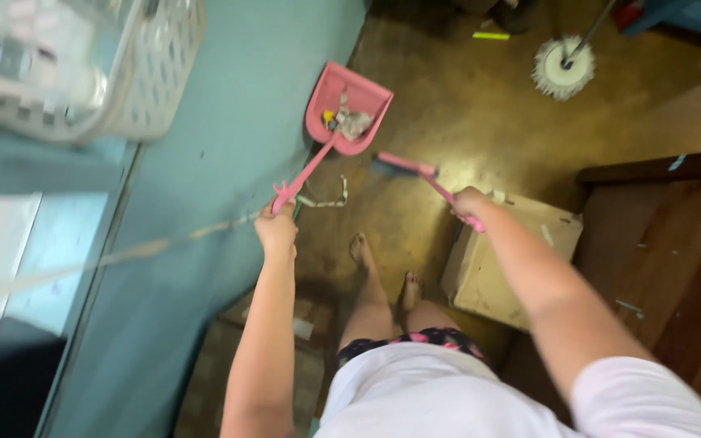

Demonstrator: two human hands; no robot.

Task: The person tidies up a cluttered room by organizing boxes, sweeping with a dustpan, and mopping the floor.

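Upper left: white basket (156,73). Left hand (276,229) clamped on pink dustpan (346,109) handle; pan above it at top centre, holding debris. Right hand (470,203) gripping pink brush (403,166). Tan cardboard box (488,276) just below it, centre right.

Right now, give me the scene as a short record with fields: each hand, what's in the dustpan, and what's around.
left hand: grips the end of the pink dustpan handle
right hand: grips the pink brush handle
dustpan: pink, held over the brown floor beside the teal wall
dustpan contents: pale crumpled scraps and a small yellow bit
brush: head just right of the dustpan
nearby: cardboard box by the feet, round mop head, white basket upper left
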